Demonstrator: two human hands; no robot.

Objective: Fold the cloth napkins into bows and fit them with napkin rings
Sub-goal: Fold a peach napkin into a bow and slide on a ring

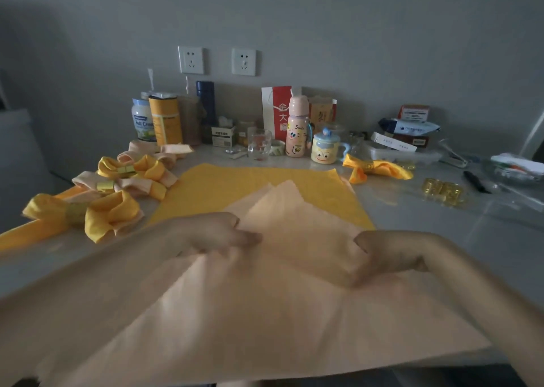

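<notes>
Napkin [294, 313] at the counter's [412, 210] near edge, partly over a yellow napkin [235, 189]; my left hand [217, 233] and right hand [388, 254] each pinch a fold. I should draw both folds in evenly.

This looks like a room in a home, with a pale worktop [412, 210] pushed against a plain grey wall that carries two white wall sockets [190, 60]. Everyday household clutter lines the back edge: a tub of full cream milk powder [143, 120], a yellow canister [164, 120], a dark blue flask [206, 101], a pink cartoon drinking bottle [298, 130], a lidded cartoon mug [323, 148], a glass cup [259, 144], a red-and-white paper gift bag [276, 107] and a soft packet of wipes [409, 127]. Ringed napkin bows [129, 170] lie among it.
</notes>
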